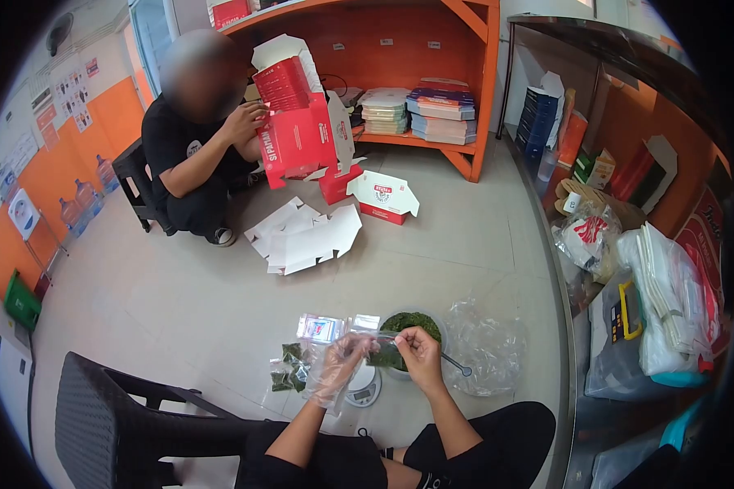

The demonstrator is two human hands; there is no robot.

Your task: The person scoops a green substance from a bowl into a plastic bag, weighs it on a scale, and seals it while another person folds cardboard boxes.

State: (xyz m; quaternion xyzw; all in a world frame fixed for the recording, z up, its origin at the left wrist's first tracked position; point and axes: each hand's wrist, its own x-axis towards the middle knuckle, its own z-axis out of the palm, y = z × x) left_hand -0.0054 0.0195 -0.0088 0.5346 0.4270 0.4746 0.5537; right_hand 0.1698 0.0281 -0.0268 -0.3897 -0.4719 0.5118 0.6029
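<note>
My left hand (340,368), in a clear plastic glove, and my bare right hand (421,355) pinch the top of a small clear plastic bag (386,355) between them. Green flakes show in the lower part of the bag. Just behind it stands a round tub (444,327) of dried green flakes, partly covered by my hands. A spoon handle (458,366) sticks out at the tub's right. Under my hands is a white kitchen scale (364,389), half hidden. Left of my gloved hand lie several filled bags (289,376) of green flakes and a pack of small printed bags (320,328).
A large crumpled clear plastic bag (487,346) lies right of the tub. Across the floor, a seated person (196,147) handles a red carton (298,138); flat white cartons (306,238) lie nearby. A black stool (98,424) stands at left, a cluttered metal shelf (556,359) at right.
</note>
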